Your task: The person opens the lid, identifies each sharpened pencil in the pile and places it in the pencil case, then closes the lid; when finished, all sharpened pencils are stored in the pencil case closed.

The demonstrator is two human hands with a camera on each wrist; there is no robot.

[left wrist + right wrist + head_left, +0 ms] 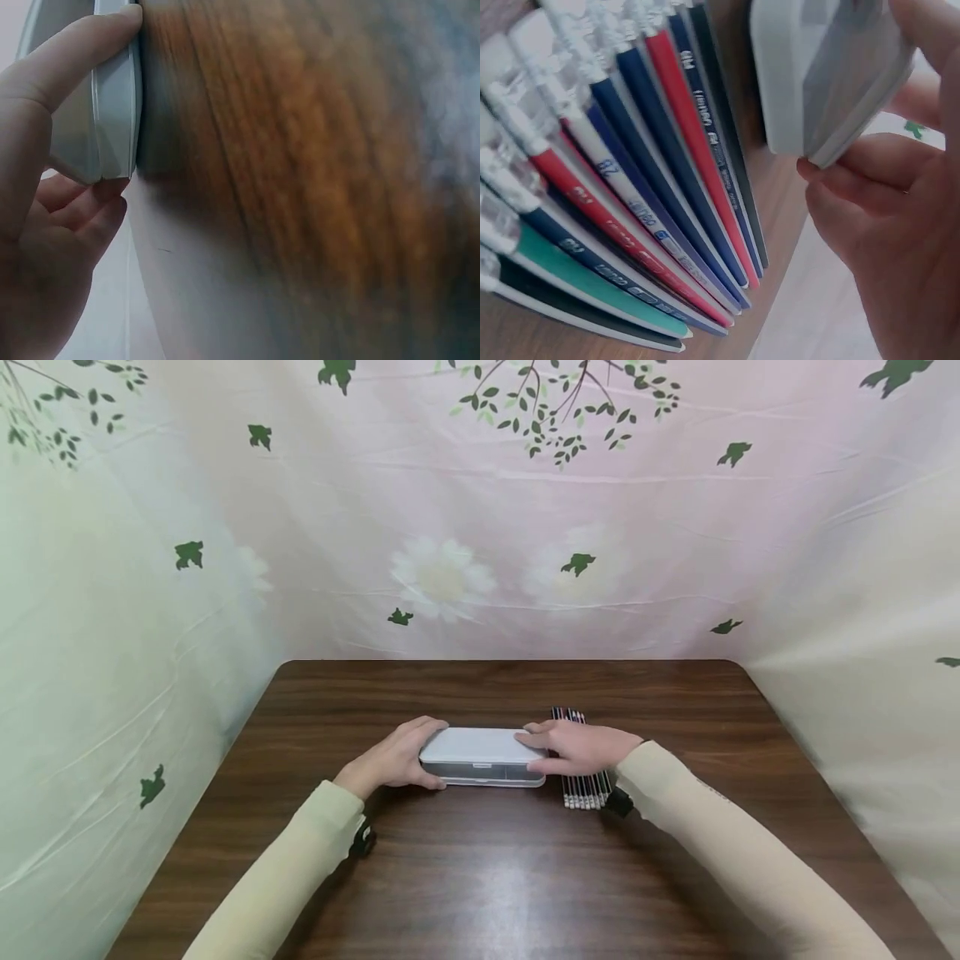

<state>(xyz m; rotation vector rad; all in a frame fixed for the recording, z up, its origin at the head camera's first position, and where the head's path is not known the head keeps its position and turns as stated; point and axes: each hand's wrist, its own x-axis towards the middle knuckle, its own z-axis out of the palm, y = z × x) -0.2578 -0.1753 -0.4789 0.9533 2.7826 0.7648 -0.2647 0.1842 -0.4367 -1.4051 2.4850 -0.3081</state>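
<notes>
A pencil case (480, 746) with a white lid and see-through grey sides lies on the table, its small latch facing the person. My left hand (401, 754) grips its left end, thumb along the front edge and fingers round the back; in the left wrist view the thumb (82, 52) presses across the case's side (116, 127). At the right end, my right hand (573, 747) holds the case by its corner, with fingers over the lid. Partly under the right forearm lies a row of pencils (585, 789), their eraser ends towards the person.
In the right wrist view the pencils (630, 217) lie side by side, in red, blue, green, white and black, right beside the case. The brown wooden table (480, 868) ends at a hanging cloth (487, 527) printed with leaves and birds; similar cloth hangs on both sides.
</notes>
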